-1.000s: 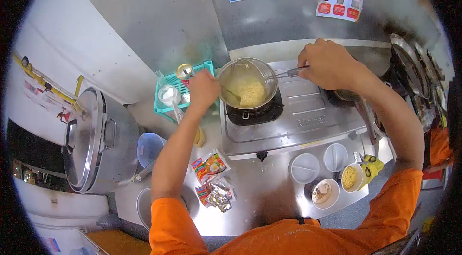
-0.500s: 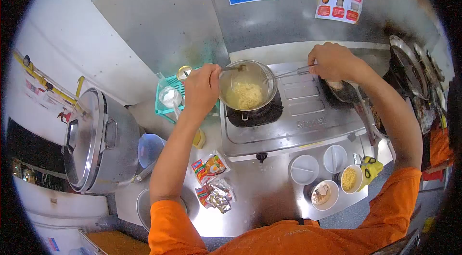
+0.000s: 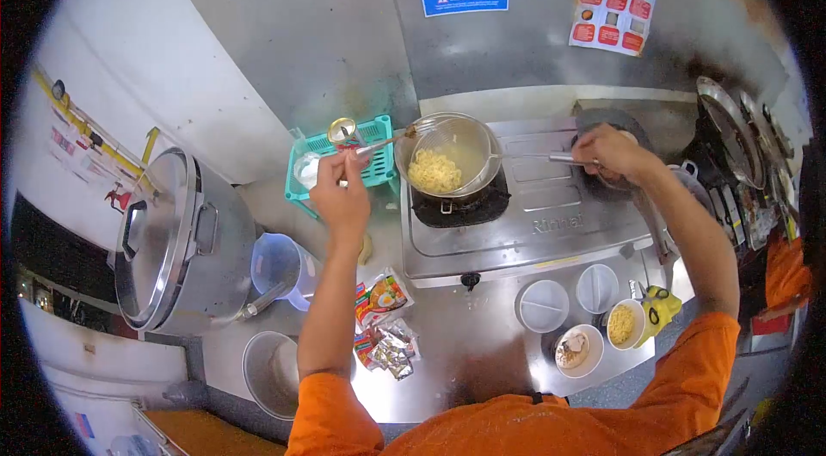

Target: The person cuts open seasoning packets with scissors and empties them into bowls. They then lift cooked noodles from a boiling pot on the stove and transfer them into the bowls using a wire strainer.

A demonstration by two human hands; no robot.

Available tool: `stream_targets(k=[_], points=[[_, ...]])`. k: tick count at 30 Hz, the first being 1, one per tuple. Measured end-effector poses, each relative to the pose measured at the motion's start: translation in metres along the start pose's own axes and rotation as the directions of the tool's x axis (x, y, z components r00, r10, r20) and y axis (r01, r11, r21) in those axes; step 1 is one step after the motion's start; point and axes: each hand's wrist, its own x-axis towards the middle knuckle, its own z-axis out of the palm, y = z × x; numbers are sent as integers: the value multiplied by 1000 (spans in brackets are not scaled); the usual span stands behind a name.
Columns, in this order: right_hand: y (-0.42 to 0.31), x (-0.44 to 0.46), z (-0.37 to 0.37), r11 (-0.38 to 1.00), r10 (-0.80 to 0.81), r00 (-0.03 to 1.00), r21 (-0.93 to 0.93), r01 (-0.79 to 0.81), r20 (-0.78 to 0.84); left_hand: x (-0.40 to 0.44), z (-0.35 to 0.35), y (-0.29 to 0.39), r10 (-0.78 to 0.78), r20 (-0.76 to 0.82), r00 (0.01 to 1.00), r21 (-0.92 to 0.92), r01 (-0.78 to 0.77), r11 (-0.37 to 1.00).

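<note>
My left hand [image 3: 341, 189] is closed on the handle of a utensil [image 3: 387, 143], whose brown tip is over the left rim of the pot. My right hand [image 3: 609, 153] grips the handle of a wire strainer [image 3: 460, 136], which rests in or over the metal pot [image 3: 447, 198] on the stove's left burner. Yellow noodles [image 3: 434, 172] lie at the lower left of the strainer. Behind my left hand is a teal basket [image 3: 379, 165] with an opened can [image 3: 342, 131] and a clear container with white contents [image 3: 307, 170].
Opened noodle packets [image 3: 380, 298] lie on the steel counter. At the right are lidded cups [image 3: 544, 305], a bowl with seasoning [image 3: 578, 351], a cup of yellow bits [image 3: 625, 324] and scissors [image 3: 659, 308]. A large lidded pot [image 3: 185, 241] and a blue jug [image 3: 280, 267] stand left.
My left hand first raised the utensil out of the noodles, then shifted slightly left and lower. My right hand has moved right and down with the strainer handle. The noodles now sit further left.
</note>
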Motion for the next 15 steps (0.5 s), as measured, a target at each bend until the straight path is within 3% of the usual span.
stream_targets(k=[2, 4, 6, 8, 9, 11, 15], points=[[9, -10, 1, 999, 34, 998, 37, -36, 49, -7, -3, -4, -163, -110, 981, -122, 149, 981], [21, -17, 7, 952, 115, 993, 289, -104, -19, -14, -6, -14, -250, -159, 955, -222, 212, 952], [48, -12, 4, 938, 88, 996, 337, -77, -18, -19, -12, -18, -339, -194, 921, -321, 267, 909], [51, -21, 2, 915, 45, 998, 403, -23, -45, -24, -20, -17, -634, -131, 762, -595, 452, 665], [51, -25, 1, 915, 44, 998, 402, -21, -49, -26, -25, -13, -633, -130, 763, -597, 450, 664], [53, -32, 0, 935, -63, 991, 341, 100, -118, -31, -35, -3, -749, -35, 661, -672, 539, 507], [50, -41, 0, 921, -151, 981, 342, 185, -126, -47, -52, 10, -784, 10, 620, -749, 525, 406]])
